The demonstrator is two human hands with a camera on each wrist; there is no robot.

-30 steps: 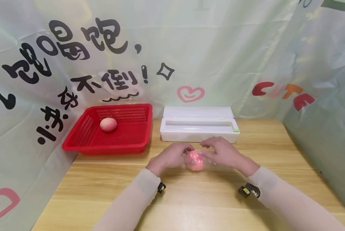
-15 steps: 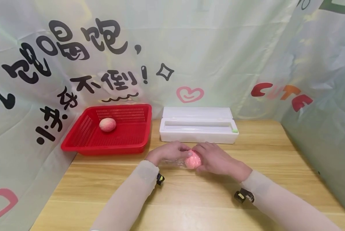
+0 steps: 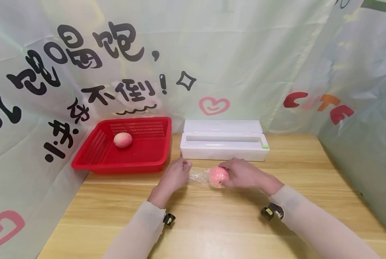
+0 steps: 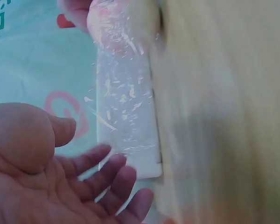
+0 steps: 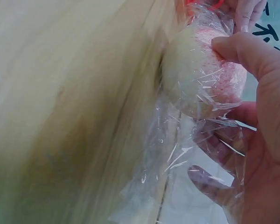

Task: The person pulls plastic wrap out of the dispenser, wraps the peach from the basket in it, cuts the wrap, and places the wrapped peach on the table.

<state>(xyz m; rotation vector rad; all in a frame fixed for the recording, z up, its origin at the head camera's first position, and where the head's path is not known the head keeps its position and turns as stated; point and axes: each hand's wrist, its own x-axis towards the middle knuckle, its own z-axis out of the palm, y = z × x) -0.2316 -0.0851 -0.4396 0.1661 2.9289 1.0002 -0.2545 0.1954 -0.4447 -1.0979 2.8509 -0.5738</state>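
A pink and cream peach (image 3: 218,177), wrapped in clear cling film (image 3: 197,176), is over the table in front of the white box. My right hand (image 3: 244,173) grips it from the right; in the right wrist view the thumb (image 5: 238,49) presses on the peach (image 5: 200,74), and loose film (image 5: 154,163) trails past the fingers. To the left of the peach is my left hand (image 3: 173,175), by the end of the twisted film. The left wrist view shows that hand (image 4: 60,172) with fingers spread and loosely bent beside the film (image 4: 123,98), pinching nothing.
Behind the hands stands a long white cling film box (image 3: 224,153), its lid raised. A red plastic basket (image 3: 125,167) at the back left holds another peach (image 3: 123,140). A printed cloth (image 3: 244,54) hangs behind and beside the wooden table (image 3: 212,223).
My left hand has moved left from the peach, and a length of film now stretches between them. The right hand, turned round the peach half a second ago, still holds it.
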